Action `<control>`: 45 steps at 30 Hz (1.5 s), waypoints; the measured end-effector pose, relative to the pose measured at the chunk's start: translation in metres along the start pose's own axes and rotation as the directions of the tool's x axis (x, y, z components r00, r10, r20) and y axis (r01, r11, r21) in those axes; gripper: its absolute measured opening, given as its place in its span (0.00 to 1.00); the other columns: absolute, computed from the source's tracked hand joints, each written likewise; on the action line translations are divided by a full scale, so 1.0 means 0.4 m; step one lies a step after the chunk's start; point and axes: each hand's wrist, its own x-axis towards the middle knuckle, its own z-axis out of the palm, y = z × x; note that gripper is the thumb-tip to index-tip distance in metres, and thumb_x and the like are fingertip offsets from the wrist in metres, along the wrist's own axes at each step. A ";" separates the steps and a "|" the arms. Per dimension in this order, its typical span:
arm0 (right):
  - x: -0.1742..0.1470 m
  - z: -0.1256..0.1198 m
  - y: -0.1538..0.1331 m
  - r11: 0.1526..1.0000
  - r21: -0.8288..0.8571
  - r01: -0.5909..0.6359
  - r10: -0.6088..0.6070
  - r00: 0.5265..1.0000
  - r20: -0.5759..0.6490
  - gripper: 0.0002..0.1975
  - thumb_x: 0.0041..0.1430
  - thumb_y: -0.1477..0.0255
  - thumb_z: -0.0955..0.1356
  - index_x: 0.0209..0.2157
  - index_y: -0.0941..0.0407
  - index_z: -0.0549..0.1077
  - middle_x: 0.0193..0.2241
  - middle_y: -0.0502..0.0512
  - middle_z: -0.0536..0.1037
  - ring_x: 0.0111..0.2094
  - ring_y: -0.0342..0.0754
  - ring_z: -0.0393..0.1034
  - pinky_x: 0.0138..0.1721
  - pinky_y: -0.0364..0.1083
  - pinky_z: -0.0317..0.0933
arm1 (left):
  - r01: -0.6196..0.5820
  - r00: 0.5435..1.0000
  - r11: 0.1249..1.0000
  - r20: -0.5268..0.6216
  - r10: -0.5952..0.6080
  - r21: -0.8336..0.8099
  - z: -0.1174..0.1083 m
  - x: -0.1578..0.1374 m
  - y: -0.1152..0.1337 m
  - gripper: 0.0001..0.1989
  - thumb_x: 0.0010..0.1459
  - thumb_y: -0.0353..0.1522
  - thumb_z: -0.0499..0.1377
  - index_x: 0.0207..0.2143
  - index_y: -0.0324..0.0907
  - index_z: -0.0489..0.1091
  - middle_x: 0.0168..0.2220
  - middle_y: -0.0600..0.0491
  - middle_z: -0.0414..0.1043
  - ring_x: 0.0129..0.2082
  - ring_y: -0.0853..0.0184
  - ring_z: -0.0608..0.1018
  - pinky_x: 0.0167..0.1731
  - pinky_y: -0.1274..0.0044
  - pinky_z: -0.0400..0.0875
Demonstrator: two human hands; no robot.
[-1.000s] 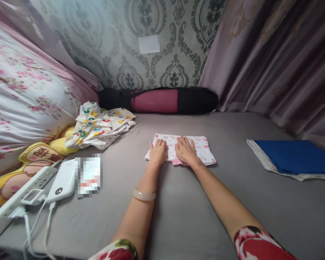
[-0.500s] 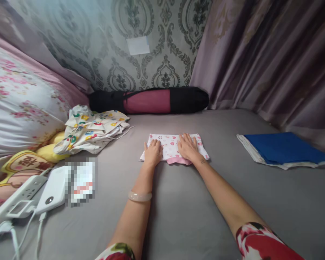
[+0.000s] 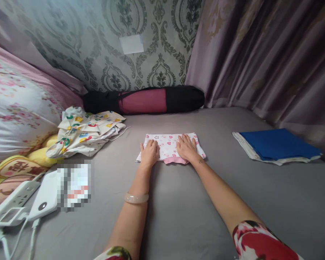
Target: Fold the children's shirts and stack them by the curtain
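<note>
A folded white garment (image 3: 166,146) with pink and red hearts and a pink edge lies flat on the grey bed sheet (image 3: 184,202). My left hand (image 3: 150,151) rests palm down on its left part, fingers stretched toward the far edge. On the right part lies my right hand (image 3: 186,146), flat with its fingers a little apart. Both hands touch the cloth from above, and neither grips it. What lies under the palms is hidden.
To the right lies a folded blue and white cloth stack (image 3: 276,144). A crumpled patterned cloth (image 3: 86,131) sits at the left, with a power strip (image 3: 16,202) and a white power bank (image 3: 46,195) nearer. Behind is a black and pink long bag (image 3: 143,100).
The whole view has shifted slightly, so things appear a little further left. Both hands stay flat on the folded garment, with barely any movement over it.
</note>
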 end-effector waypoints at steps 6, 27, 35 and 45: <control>-0.007 -0.019 0.013 0.998 0.055 0.018 -0.020 0.999 0.038 0.28 0.68 0.66 0.50 0.66 0.61 0.54 0.67 0.62 0.50 0.68 0.54 0.40 0.65 0.59 0.33 | 0.001 1.000 1.000 0.006 -0.001 0.001 0.006 0.002 -0.005 0.13 0.66 0.32 0.45 0.49 0.47 0.64 0.59 0.47 0.65 0.62 0.62 0.63 0.63 0.52 0.42; -0.017 -0.003 0.098 0.998 0.028 -0.062 0.063 0.997 -0.049 0.28 0.69 0.64 0.51 0.64 0.63 0.56 0.67 0.63 0.52 0.68 0.54 0.39 0.65 0.59 0.36 | 0.002 1.000 1.000 0.025 -0.002 -0.001 -0.006 -0.001 -0.001 0.14 0.66 0.32 0.45 0.50 0.46 0.64 0.59 0.46 0.64 0.62 0.60 0.63 0.63 0.51 0.41; 0.017 -0.061 0.169 0.815 0.497 -0.299 0.340 0.941 0.008 0.22 0.66 0.71 0.58 0.60 0.57 0.65 0.56 0.60 0.71 0.55 0.45 0.66 0.52 0.41 0.58 | 0.107 0.990 0.990 -0.084 -0.115 -0.090 -0.018 0.007 -0.015 0.17 0.64 0.32 0.46 0.53 0.45 0.65 0.58 0.45 0.66 0.58 0.60 0.67 0.59 0.62 0.56; 0.024 -0.100 0.222 0.664 0.510 -0.546 0.460 0.837 0.296 0.16 0.64 0.65 0.65 0.29 0.61 0.75 0.19 0.52 0.74 0.15 0.38 0.61 0.18 0.38 0.50 | 0.508 0.853 0.861 -0.137 -0.503 0.000 -0.046 0.001 -0.073 0.20 0.61 0.42 0.50 0.43 0.38 0.74 0.46 0.36 0.73 0.50 0.45 0.71 0.46 0.59 0.63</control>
